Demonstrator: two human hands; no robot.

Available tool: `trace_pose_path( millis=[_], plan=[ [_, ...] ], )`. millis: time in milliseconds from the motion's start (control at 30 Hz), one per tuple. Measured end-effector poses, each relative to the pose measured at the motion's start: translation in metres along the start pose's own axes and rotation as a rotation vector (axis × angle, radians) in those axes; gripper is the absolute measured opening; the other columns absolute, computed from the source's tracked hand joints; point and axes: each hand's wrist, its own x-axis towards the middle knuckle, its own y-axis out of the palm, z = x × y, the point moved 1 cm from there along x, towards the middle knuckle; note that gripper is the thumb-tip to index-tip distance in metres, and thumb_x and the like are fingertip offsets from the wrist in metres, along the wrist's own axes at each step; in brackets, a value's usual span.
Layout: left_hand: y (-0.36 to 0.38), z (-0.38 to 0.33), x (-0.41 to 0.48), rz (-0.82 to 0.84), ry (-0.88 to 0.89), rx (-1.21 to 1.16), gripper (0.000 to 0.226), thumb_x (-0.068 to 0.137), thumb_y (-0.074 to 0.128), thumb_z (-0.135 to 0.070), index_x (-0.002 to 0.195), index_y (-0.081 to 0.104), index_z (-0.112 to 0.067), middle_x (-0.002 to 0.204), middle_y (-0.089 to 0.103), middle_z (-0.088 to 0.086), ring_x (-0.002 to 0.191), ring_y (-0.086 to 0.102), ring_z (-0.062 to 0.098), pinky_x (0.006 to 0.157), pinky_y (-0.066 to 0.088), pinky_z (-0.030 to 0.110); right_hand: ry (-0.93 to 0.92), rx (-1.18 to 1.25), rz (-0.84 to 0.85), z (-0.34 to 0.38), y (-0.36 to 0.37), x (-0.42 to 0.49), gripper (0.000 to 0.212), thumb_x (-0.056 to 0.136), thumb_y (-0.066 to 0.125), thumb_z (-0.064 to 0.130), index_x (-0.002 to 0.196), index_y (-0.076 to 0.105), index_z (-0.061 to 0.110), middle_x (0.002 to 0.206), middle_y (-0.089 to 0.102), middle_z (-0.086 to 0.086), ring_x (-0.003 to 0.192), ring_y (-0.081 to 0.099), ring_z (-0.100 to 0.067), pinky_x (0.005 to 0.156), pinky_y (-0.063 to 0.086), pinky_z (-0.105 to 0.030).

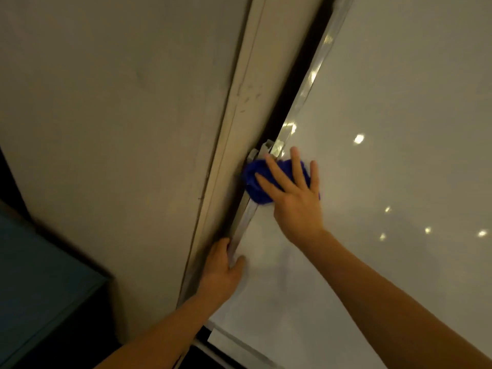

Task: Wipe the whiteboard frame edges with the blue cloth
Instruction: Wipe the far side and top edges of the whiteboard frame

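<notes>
My right hand (294, 198) lies flat with fingers (277, 170) spread wide, pressing the crumpled blue cloth (254, 179) against the silver metal whiteboard frame edge (246, 217); the cloth also overlaps the glossy white board surface (386, 129) beside the frame. Lower along the same frame, my left hand (221, 265) grips it, fingers curled over the edge, thumb on the board. Beige wall panel (119, 115) lies on the frame's far side.

blue cloth (255, 182) partly hidden under right hand (295, 198), frame (314, 73) blurred
</notes>
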Motion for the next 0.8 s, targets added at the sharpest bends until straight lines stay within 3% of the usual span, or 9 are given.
trace_pose_path(
  millis=[100, 167, 267, 433, 500, 600, 667, 733, 800],
  plan=[
    [-0.001, -0.045, 0.005, -0.154, 0.184, 0.050, 0.055, 0.090, 0.061, -0.029, 0.140, 0.040, -0.017, 0.142, 0.037, 0.002, 0.127, 0.040, 0.020, 0.107, 0.040, 0.037, 0.243, 0.071, -0.074, -0.001, -0.014, 0.015, 0.059, 0.086, 0.057, 0.013, 0.142, 0.046, 0.030, 0.162, 0.024, -0.002, 0.150, 0.001, -0.042, 0.117, 0.009, -0.065],
    [-0.002, -0.075, 0.010, -0.267, 0.352, 0.113, 0.059, 0.086, 0.066, -0.022, 0.138, 0.039, -0.017, 0.140, 0.032, 0.001, 0.126, 0.034, 0.016, 0.101, 0.035, 0.029, 0.167, 0.080, 0.012, 0.023, -0.009, 0.006, 0.054, 0.092, 0.047, 0.031, 0.146, 0.040, 0.032, 0.164, 0.016, -0.003, 0.149, -0.003, -0.044, 0.115, 0.009, -0.067],
    [-0.004, -0.108, 0.017, -0.307, 0.517, 0.161, 0.073, 0.080, 0.067, -0.020, 0.144, 0.031, -0.021, 0.141, 0.025, -0.007, 0.126, 0.031, 0.011, 0.105, 0.036, 0.032, 0.084, -0.004, 0.094, 0.002, -0.008, 0.019, 0.054, 0.099, 0.032, 0.051, 0.150, 0.030, 0.035, 0.166, 0.007, -0.002, 0.150, -0.007, -0.041, 0.114, 0.006, -0.069],
    [-0.004, -0.165, 0.038, -0.332, 0.711, 0.324, 0.081, 0.083, 0.049, -0.041, 0.150, 0.006, -0.030, 0.156, 0.007, -0.008, 0.141, 0.022, 0.022, 0.114, 0.032, 0.042, 0.258, -0.141, 0.002, -0.097, -0.054, 0.132, 0.042, 0.099, 0.045, 0.035, 0.141, 0.045, 0.036, 0.164, 0.016, -0.001, 0.150, -0.006, -0.039, 0.114, -0.008, -0.066],
    [-0.004, -0.190, 0.047, -0.365, 0.692, 0.401, 0.082, 0.087, 0.043, -0.051, 0.153, 0.004, -0.021, 0.161, 0.004, 0.002, 0.145, 0.019, 0.025, 0.116, 0.027, 0.042, 0.287, -0.100, -0.030, -0.103, -0.066, 0.152, 0.044, 0.100, 0.046, 0.026, 0.143, 0.044, 0.033, 0.163, 0.020, -0.004, 0.151, -0.002, -0.038, 0.117, -0.004, -0.064],
    [-0.004, -0.212, 0.060, -0.457, 0.643, 0.548, 0.078, 0.087, 0.056, -0.042, 0.151, 0.025, -0.010, 0.154, 0.033, 0.020, 0.139, 0.038, 0.036, 0.111, 0.036, 0.052, 0.207, 0.137, -0.042, -0.064, -0.057, 0.122, 0.045, 0.104, 0.034, 0.037, 0.148, 0.038, 0.031, 0.161, 0.026, -0.005, 0.152, 0.004, -0.032, 0.119, 0.003, -0.060],
    [-0.004, -0.217, 0.067, -0.485, 0.579, 0.552, 0.076, 0.085, 0.057, -0.034, 0.150, 0.023, -0.013, 0.150, 0.042, 0.019, 0.135, 0.045, 0.035, 0.112, 0.035, 0.053, 0.078, 0.221, -0.016, -0.041, -0.047, 0.082, 0.049, 0.104, 0.024, 0.047, 0.152, 0.027, 0.036, 0.164, 0.018, -0.001, 0.152, 0.001, -0.027, 0.121, -0.001, -0.054],
    [-0.003, -0.217, 0.075, -0.502, 0.549, 0.547, 0.080, 0.083, 0.057, -0.041, 0.150, 0.024, -0.013, 0.150, 0.042, 0.016, 0.134, 0.046, 0.033, 0.112, 0.032, 0.052, -0.001, 0.192, 0.016, -0.045, -0.040, 0.056, 0.054, 0.103, 0.021, 0.053, 0.154, 0.017, 0.035, 0.166, 0.006, 0.001, 0.152, -0.002, -0.028, 0.120, -0.002, -0.054],
    [-0.001, -0.215, 0.083, -0.474, 0.576, 0.587, 0.093, 0.085, 0.056, -0.049, 0.153, -0.001, -0.020, 0.157, 0.029, 0.014, 0.139, 0.038, 0.032, 0.114, 0.026, 0.048, -0.084, 0.091, 0.049, -0.059, -0.037, 0.050, 0.063, 0.100, 0.022, 0.059, 0.156, 0.012, 0.030, 0.166, 0.001, 0.000, 0.152, -0.005, -0.029, 0.118, 0.001, -0.057]
  ],
)
